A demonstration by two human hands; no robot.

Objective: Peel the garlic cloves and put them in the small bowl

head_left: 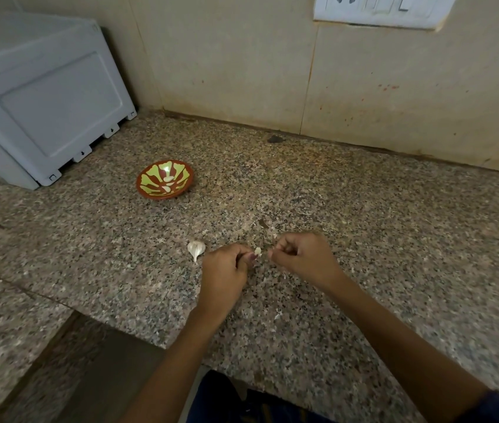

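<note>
My left fingers (pixel 249 257) pinch a clove (pixel 258 251); my right fingers (pixel 275 253), curled just beside it, seem to nip its skin. Another clove (pixel 196 248) lies on the tabletop (pixel 364 239) left of my left hand (pixel 227 270). Beyond it sits the bowl (pixel 165 179), two peeled cloves (pixel 168 183) inside.

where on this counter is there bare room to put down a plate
Widest bare patch: the right side of the counter, between the wall and the right hand. Another lies between the small bowl and the hands. It is crowded around the left hand, garlic clove, unpeeled garlic and peel scraps.
</note>
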